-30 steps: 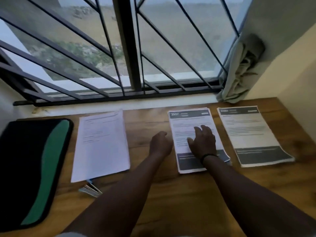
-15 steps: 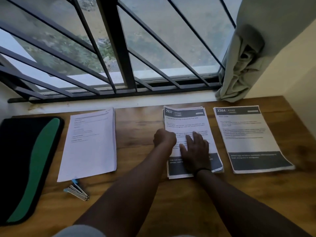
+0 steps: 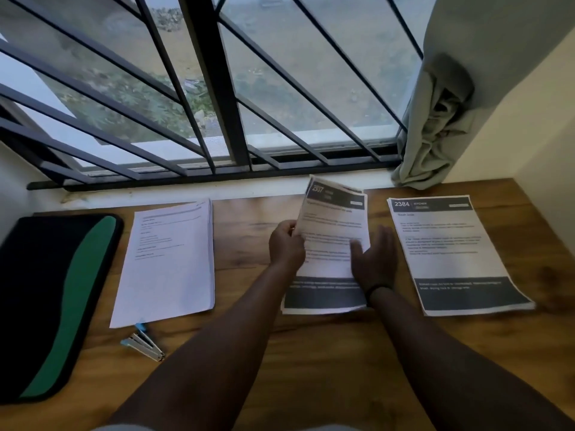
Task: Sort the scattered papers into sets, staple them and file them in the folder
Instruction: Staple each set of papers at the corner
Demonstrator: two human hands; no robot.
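**deskwatcher:** Head cam, wooden table [image 3: 311, 353] under a barred window [image 3: 214, 88]. Left hand [image 3: 285, 244] pinches the left edge of the middle paper stack [image 3: 333, 241], and its far end curls up off the table. Right hand [image 3: 375, 259] lies on the stack's right side, fingers relaxed, not gripping.

**paperclip_pete:** Where's everything else?

**deskwatcher:** Second dark-banded stack [image 3: 451, 253], headed 2384, lies flat just right of the hands. Plain white stack [image 3: 169, 262] lies well to the left, with the stapler [image 3: 143, 343] near its front corner. Black-and-green folder [image 3: 53, 303] lies closed at the far left edge. Grey curtain [image 3: 435, 126] is bunched up in the right corner.
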